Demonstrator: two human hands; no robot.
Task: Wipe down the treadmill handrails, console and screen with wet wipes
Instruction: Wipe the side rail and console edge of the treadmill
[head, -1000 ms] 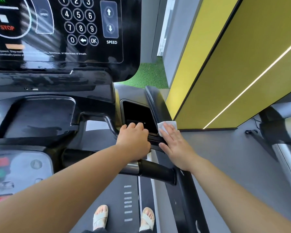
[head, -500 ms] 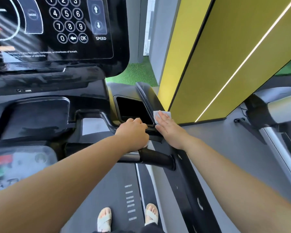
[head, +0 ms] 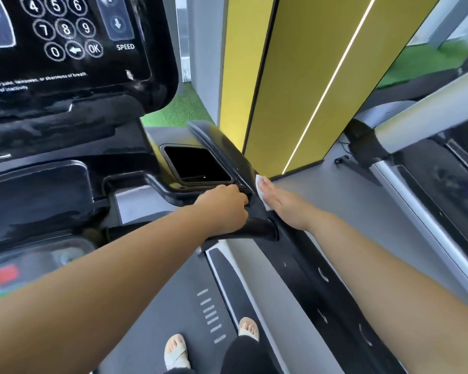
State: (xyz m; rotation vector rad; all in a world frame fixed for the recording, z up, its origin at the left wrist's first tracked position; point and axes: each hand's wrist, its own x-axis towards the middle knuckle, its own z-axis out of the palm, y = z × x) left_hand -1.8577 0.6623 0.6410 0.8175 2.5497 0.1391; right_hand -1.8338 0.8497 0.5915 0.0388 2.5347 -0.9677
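My flat right grip (head: 284, 206) has slid the wet wipe (head: 260, 186) to 3 o'clock on the handrail (head: 308, 265), covering its outer face. Left grip (head: 222, 209) clenches the front bar (head: 162, 188).

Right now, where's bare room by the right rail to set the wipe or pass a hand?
Free: the flat tray left of the curved handle; the right handrail behind the right hand. The pocket looks bare. Crowded: where the left hand grips the curved handle beside the wipe.
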